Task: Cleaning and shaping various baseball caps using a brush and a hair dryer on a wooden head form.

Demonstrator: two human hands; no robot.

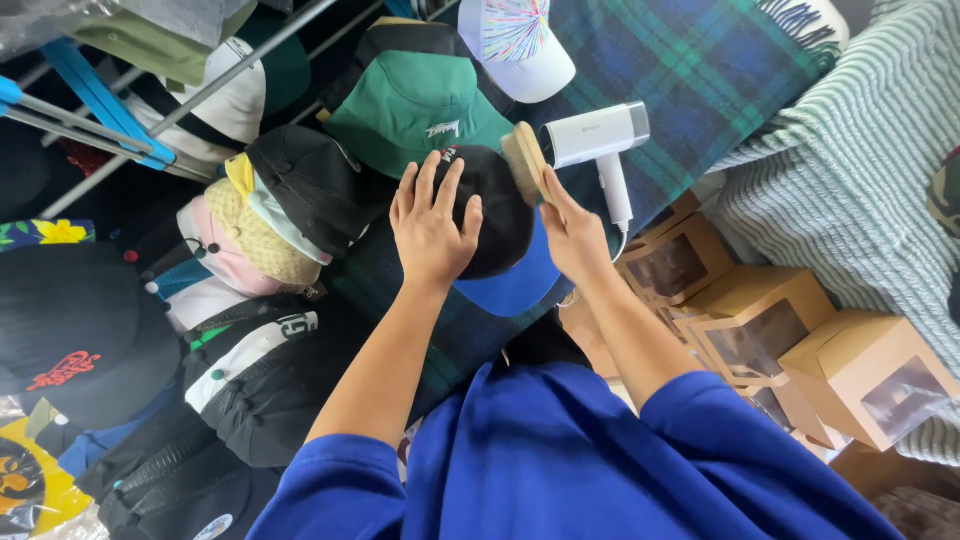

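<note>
Bright even daylight, soft shadows, sharp focus, slight edge distortion

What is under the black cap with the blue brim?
The black cap lies on a plaid blanket, left hand flat on its crown. Its inside and the blanket beneath are covered.

A shop stall for hats is suggested — many caps (415, 105) are laid out crowded on a plaid blanket (690, 70), more are hung by a metal rack (110, 115), and windowed cardboard boxes (760, 320) are stacked alongside.
</note>
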